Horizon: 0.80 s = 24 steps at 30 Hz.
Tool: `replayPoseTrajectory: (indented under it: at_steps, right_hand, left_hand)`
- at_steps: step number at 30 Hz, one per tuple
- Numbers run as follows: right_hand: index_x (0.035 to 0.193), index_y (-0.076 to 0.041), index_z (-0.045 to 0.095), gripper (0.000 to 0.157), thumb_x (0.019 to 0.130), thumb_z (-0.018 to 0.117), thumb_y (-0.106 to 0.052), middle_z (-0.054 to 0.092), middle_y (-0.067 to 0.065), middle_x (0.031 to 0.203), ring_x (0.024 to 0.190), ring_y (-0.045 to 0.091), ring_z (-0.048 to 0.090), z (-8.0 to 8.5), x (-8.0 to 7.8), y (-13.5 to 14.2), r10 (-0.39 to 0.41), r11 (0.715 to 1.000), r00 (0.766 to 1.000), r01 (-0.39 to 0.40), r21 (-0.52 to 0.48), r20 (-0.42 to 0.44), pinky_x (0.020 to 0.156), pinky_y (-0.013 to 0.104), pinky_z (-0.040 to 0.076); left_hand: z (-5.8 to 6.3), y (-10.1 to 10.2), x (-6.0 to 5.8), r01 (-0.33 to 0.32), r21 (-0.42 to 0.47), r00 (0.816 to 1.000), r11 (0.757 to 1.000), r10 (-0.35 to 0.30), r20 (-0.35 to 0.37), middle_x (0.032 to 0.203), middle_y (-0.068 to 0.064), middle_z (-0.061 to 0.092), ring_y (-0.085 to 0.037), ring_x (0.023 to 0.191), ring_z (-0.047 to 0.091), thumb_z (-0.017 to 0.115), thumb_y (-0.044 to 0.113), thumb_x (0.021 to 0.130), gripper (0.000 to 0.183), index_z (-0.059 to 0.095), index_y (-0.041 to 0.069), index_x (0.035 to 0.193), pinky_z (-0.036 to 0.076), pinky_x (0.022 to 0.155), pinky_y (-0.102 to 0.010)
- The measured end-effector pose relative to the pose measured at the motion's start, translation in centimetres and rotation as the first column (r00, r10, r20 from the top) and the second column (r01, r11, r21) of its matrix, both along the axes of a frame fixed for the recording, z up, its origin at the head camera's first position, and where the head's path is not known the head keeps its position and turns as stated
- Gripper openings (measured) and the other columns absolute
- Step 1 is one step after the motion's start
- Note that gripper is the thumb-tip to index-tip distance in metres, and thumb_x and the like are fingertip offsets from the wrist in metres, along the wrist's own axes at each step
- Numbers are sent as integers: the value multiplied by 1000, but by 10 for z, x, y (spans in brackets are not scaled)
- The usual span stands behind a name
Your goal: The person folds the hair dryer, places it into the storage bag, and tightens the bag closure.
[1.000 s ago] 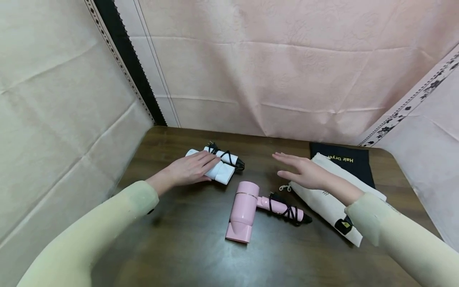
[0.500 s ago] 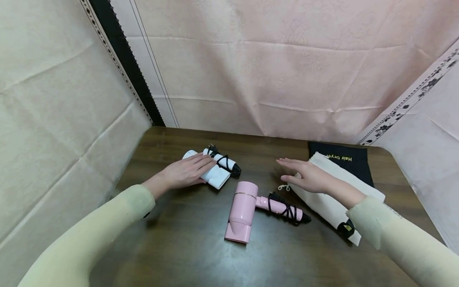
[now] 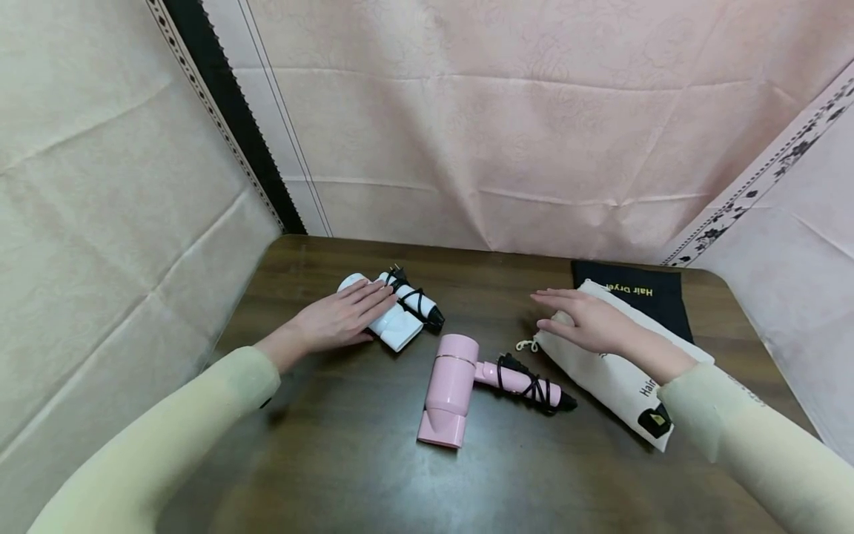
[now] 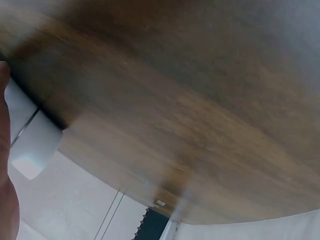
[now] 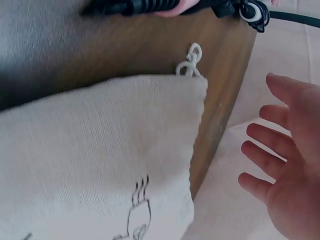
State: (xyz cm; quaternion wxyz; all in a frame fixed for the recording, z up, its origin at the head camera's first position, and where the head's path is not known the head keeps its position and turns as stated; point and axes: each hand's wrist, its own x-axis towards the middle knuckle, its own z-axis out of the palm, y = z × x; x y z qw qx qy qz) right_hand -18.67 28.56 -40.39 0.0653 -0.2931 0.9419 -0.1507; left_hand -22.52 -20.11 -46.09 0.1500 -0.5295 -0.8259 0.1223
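Note:
In the head view my left hand [image 3: 336, 320] lies palm down, fingers fairly straight, over the body of a white hair dryer [image 3: 399, 329]. Its handle is wrapped with a black cord [image 3: 415, 300]. The left wrist view catches only the edge of that hand [image 4: 9, 195] beside the dryer's white barrel [image 4: 37, 145]. My right hand [image 3: 590, 324] hovers with spread fingers over a white drawstring bag [image 3: 617, 386], holding nothing. In the right wrist view the fingers of the right hand [image 5: 292, 155] are loosely extended beyond the bag's drawstring end [image 5: 150, 120].
A pink hair dryer [image 3: 450, 386] with a cord-wrapped handle lies mid-table, between the hands. Behind the white bag is a black pouch [image 3: 657, 302] marked "Hair Dryer". Pale cloth curtains [image 3: 534, 133] border the brown table [image 3: 320, 460] at the back and sides.
The left hand and the white hair dryer under it have shifted slightly left, the dryer turning a little. The right hand has drifted right over the white bag.

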Motion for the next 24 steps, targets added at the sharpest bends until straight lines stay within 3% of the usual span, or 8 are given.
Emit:
replayPoseTrajectory:
  at_steps: [4, 7, 15, 24]
  right_hand:
    - [146, -2, 64, 48, 108, 65, -31, 62, 23, 147, 136, 45, 58, 5, 0, 8, -2, 999, 997, 6, 47, -77, 110, 63, 48]
    - [140, -3, 69, 43, 105, 70, -28, 68, 21, 137, 127, 42, 64, 7, 1, 16, -2, 997, 989, 14, 82, -145, 103, 61, 53]
    - [126, 0, 76, 36, 96, 80, -19, 74, 18, 118, 109, 39, 69, -2, -7, 31, 80, 986, 955, -34, 165, -284, 90, 56, 58]
    - [117, 0, 78, 31, 89, 85, -11, 72, 15, 105, 95, 35, 67, -19, -20, 33, 196, 954, 923, -102, 281, -332, 79, 51, 59]
  left_hand:
    - [10, -2, 11, -78, 34, 996, 996, 76, 56, 163, -25, 46, -40, 152, 44, 77, 44, 98, 86, 42, -4, 160, 37, 124, -54]
    - [21, -1, 22, -162, 85, 981, 983, 151, 119, 162, -27, 45, -41, 151, 44, 77, 43, 99, 86, 41, -6, 159, 36, 124, -54]
    - [36, 8, 44, -363, 211, 918, 908, 311, 245, 155, -30, 52, -43, 146, 50, 78, 43, 98, 83, 47, -8, 155, 41, 121, -56]
    - [37, 23, 63, -478, 276, 867, 834, 397, 302, 150, -32, 55, -45, 139, 56, 76, 40, 100, 76, 51, -12, 150, 48, 114, -57]
